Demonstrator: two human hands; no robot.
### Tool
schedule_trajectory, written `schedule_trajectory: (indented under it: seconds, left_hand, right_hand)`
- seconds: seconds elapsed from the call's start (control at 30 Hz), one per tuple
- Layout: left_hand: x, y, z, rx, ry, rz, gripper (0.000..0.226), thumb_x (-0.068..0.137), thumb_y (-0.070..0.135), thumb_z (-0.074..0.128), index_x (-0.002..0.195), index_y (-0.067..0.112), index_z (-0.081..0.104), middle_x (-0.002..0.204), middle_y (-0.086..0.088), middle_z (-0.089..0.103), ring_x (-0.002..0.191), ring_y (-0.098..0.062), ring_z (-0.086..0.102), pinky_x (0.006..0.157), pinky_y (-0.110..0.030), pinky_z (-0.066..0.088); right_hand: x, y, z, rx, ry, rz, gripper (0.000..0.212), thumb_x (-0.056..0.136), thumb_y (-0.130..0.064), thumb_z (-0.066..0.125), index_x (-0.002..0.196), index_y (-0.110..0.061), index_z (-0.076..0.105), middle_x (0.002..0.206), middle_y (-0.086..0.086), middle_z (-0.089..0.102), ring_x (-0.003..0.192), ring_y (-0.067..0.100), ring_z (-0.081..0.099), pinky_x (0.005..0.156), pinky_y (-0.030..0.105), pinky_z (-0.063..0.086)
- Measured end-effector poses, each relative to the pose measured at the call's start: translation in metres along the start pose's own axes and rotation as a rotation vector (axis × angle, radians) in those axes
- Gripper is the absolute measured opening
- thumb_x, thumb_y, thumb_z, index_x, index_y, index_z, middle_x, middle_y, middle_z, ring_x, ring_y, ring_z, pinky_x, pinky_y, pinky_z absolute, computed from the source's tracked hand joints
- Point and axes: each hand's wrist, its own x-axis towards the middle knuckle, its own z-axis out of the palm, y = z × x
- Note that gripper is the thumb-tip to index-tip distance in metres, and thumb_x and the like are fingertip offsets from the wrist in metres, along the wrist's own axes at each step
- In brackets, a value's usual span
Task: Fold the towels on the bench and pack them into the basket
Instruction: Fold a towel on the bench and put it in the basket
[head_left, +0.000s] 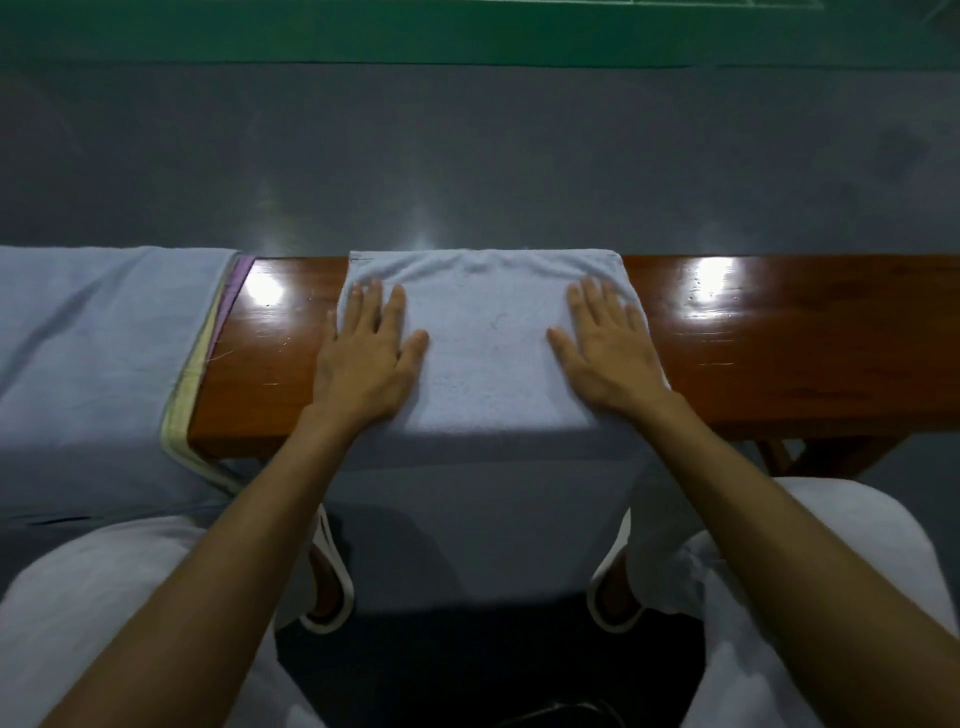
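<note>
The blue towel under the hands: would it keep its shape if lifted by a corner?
Probably floppy: the blue towel droops over the near edge of the bench. It may slide if pushed: the wood looks glossy. Likely soft, given its wrinkles.

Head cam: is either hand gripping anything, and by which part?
Nothing is gripped. The left hand and right hand press flat, fingers straight, on the blue towel draped over the bench, one near each side edge.

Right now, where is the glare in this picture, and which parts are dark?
Head view: two white glare patches on the bench, one on each side of the middle towel; fainter streaks on the grey floor beyond; the space below the bench lies in deep shadow.
</note>
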Motion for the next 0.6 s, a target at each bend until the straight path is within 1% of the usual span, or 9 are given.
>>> schedule_trajectory:
  seconds: [0.1, 0.3, 0.4, 0.53, 0.6]
  left_hand:
    - [-0.004, -0.008, -0.001, 0.020, 0.002, -0.029, 0.078, 0.103, 0.065, 0.009, 0.164, 0.020, -0.006, 0.171, -0.003, -0.015, 0.157, -0.020, -0.016, 0.123, -0.042, -0.010]
    - [-0.014, -0.006, -0.002, 0.013, 0.001, -0.035, 0.081, 0.103, 0.066, 0.011, 0.164, 0.017, -0.008, 0.171, -0.004, -0.018, 0.156, -0.021, -0.019, 0.123, -0.044, -0.009]
    - [-0.017, -0.004, -0.003, 0.000, 0.004, -0.033, 0.080, 0.103, 0.065, 0.014, 0.164, 0.017, -0.006, 0.171, -0.004, -0.018, 0.156, -0.020, -0.019, 0.126, -0.047, -0.006]
    - [-0.018, -0.005, -0.006, -0.049, 0.012, -0.015, 0.078, 0.105, 0.061, 0.020, 0.165, 0.016, -0.001, 0.172, -0.004, -0.013, 0.157, -0.020, -0.015, 0.127, -0.048, -0.004]
    - [-0.019, -0.006, -0.007, -0.123, 0.041, -0.004, 0.073, 0.107, 0.057, 0.027, 0.165, 0.016, 0.010, 0.173, -0.004, -0.004, 0.159, -0.021, -0.008, 0.127, -0.049, 0.000]
  right_hand:
    - [0.000, 0.019, -0.002, 0.007, 0.006, 0.053, 0.076, 0.105, -0.059, 0.013, 0.164, -0.013, -0.001, 0.171, 0.004, -0.008, 0.157, 0.019, -0.010, 0.128, 0.044, -0.002]
    - [-0.007, 0.019, -0.002, 0.015, 0.003, 0.037, 0.075, 0.106, -0.059, 0.014, 0.163, -0.014, -0.003, 0.171, 0.003, -0.009, 0.157, 0.017, -0.011, 0.128, 0.046, -0.003]
    - [-0.007, 0.019, -0.002, 0.019, 0.008, 0.033, 0.074, 0.106, -0.058, 0.015, 0.164, -0.014, -0.002, 0.171, 0.003, -0.010, 0.157, 0.017, -0.012, 0.128, 0.047, -0.003]
    - [-0.007, 0.021, 0.000, 0.048, 0.015, 0.025, 0.074, 0.106, -0.058, 0.017, 0.164, -0.014, -0.001, 0.171, 0.002, -0.008, 0.157, 0.018, -0.010, 0.127, 0.049, -0.003]
    - [-0.007, 0.021, -0.002, 0.111, 0.025, 0.017, 0.074, 0.107, -0.057, 0.021, 0.164, -0.016, -0.001, 0.172, 0.002, -0.005, 0.158, 0.019, -0.008, 0.127, 0.049, -0.002]
